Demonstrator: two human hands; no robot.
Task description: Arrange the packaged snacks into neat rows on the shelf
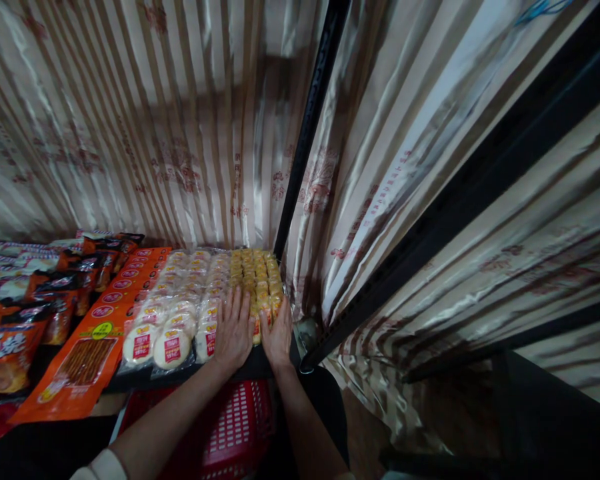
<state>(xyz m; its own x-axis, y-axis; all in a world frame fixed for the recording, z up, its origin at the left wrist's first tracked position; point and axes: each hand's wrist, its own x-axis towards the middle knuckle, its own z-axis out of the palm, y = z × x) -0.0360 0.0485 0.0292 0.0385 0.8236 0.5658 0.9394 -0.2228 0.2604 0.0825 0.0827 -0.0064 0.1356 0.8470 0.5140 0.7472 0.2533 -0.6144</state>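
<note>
At the right end of a dark shelf, my left hand point(234, 332) rests with fingers stretched out over the line between the white round pastries point(215, 283) and the yellow wrapped snacks point(250, 267). My right hand point(279, 333) lies against the front right of those yellow snacks, fingers extended. Both palms hide part of the front row. The yellow snacks are small packed pieces in several close rows; their exact kind is too blurred to tell. Left of my hands, more white round pastries point(173, 347) in clear wrappers carry red labels.
Orange packets of brown sticks point(87, 360) lie left of the pastries, beside orange-and-black snack bags point(55, 310). A red plastic basket point(230, 427) sits below the shelf. Black metal posts point(307, 127) and patterned curtains point(190, 120) stand behind and to the right.
</note>
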